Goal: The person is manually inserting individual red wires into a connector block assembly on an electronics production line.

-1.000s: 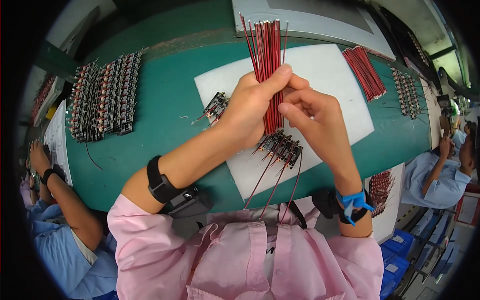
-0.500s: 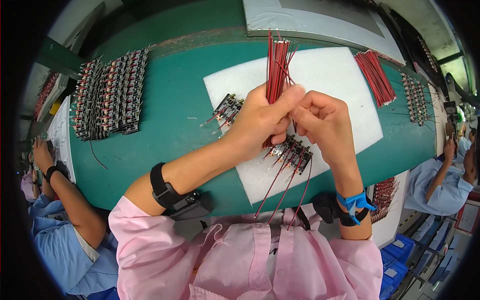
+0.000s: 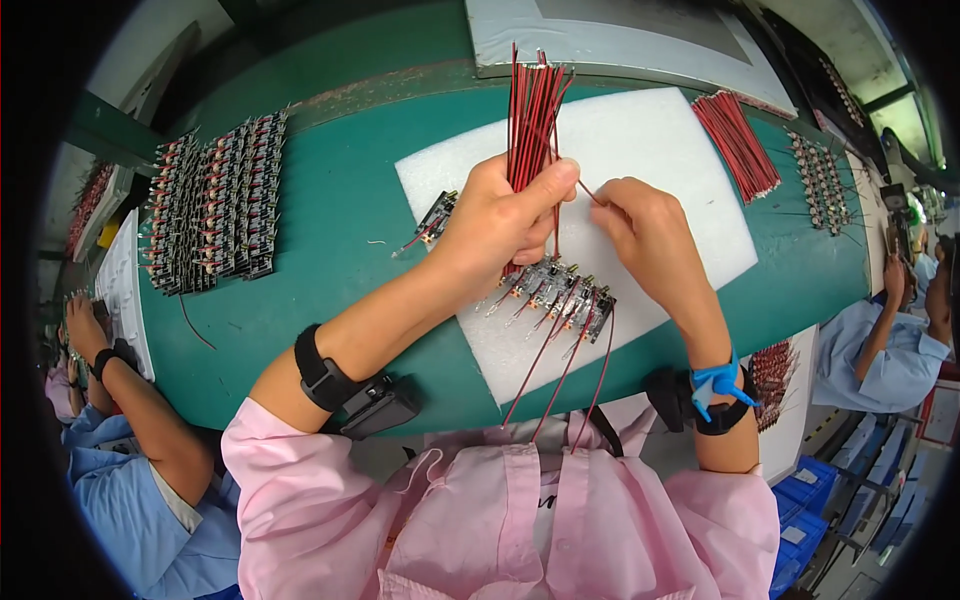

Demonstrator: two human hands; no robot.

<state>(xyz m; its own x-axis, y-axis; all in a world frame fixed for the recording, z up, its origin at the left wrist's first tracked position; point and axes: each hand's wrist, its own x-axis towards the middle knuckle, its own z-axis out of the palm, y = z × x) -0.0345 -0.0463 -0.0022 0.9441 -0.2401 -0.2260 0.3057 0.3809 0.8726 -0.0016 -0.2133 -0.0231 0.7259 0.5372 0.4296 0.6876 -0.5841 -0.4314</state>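
A bundle of thin red and black wires (image 3: 533,125) stands upright in my left hand (image 3: 508,218), whose fingers are closed round it. To its right, my right hand (image 3: 652,228) pinches the end of a single red wire (image 3: 588,192), which runs out from beside my left thumb. Below the hands, a row of small circuit boards (image 3: 562,298) lies on a white foam sheet (image 3: 640,130). Several red wires trail from these boards toward me. More small boards (image 3: 436,216) show at the foam's left edge, partly hidden by my left hand.
Rows of assembled boards (image 3: 215,205) lie at the left of the green table (image 3: 330,200). A pile of red wires (image 3: 737,145) and a cluster of small parts (image 3: 822,185) are at the right. A pale panel (image 3: 620,45) borders the back. Co-workers sit on both sides.
My right hand has moved apart from the left, drawing a single wire aside from the bundle. The left hand, still gripping the bundle, has shifted slightly left.
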